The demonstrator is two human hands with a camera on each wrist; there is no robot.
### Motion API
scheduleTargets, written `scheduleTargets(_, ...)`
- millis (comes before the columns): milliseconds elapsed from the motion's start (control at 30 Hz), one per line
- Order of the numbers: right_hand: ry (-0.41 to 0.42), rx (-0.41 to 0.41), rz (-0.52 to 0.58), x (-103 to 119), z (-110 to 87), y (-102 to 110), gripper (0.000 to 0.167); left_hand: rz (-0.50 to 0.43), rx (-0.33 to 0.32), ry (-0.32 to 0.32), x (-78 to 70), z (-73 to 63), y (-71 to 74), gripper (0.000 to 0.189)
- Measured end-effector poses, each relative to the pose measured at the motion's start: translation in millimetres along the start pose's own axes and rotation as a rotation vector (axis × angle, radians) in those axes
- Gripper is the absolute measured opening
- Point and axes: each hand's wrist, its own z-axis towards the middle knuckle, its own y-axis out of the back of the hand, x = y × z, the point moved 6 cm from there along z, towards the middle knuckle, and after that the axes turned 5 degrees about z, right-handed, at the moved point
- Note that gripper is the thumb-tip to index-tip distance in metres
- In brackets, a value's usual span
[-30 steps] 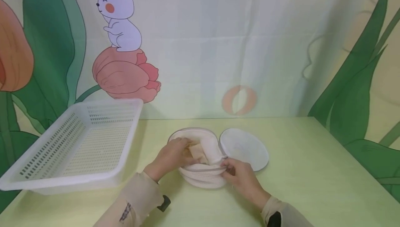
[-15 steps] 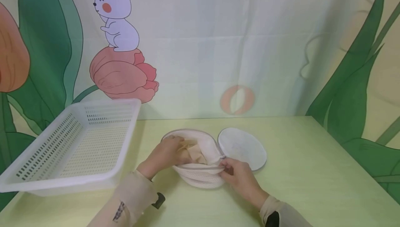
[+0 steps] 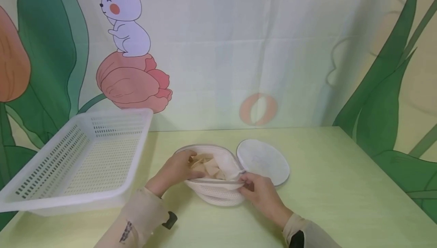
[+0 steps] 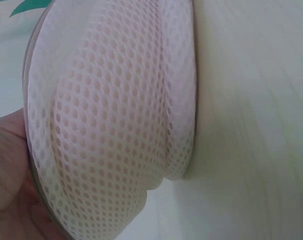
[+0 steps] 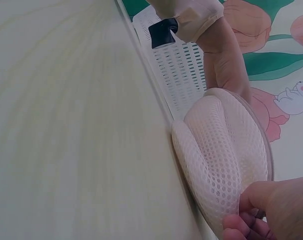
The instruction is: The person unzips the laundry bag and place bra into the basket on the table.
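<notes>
A cream mesh laundry bag (image 3: 220,196) with a zip round its rim sits on the table, its round lid (image 3: 263,160) folded back to the right. Inside lies a crumpled beige cloth (image 3: 208,165). My left hand (image 3: 172,172) reaches over the left side of the mouth, thumb and index finger apart beside the cloth; its other fingers are hidden. At the front right of the rim, near the lid's joint, my right hand (image 3: 263,193) pinches the edge. The left wrist view shows the bag's mesh wall (image 4: 111,115) close up.
A white plastic basket (image 3: 136,164) with slotted walls stands on the left of the pale yellow-green table (image 3: 341,195). Behind the table hangs a cloth backdrop (image 3: 211,69) printed with a rabbit, flowers and leaves.
My left hand has drawn left and partly back out of the bag, so more of the beige cloth shows. The bag's mouth has stretched left. My right hand keeps its grip.
</notes>
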Motion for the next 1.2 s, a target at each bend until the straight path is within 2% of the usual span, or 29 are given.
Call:
scheduleTargets(200, -0.014, -0.002, 0.002, 0, 0.0, -1, 0.014, 0.013, -0.006, 0.040, 5.9, -2.1, -2.6, 0.060)
scheduleTargets(467, -0.001, 0.004, -0.012, 1, 0.4, -1, 0.013, -0.016, -0.018, 0.031, 11.7, -2.0, -10.8, 0.041)
scheduleTargets(800, 0.006, 0.008, -0.008, 0, 0.4, -2, 0.013, -0.068, -0.036, 0.032, 13.2, -5.6, -14.3, 0.031)
scheduleTargets(1200, -0.015, 0.007, 0.002, -6, 1.8, -2, 0.015, -0.178, -0.105, -0.045, 7.1, -8.8, -9.2, 0.021)
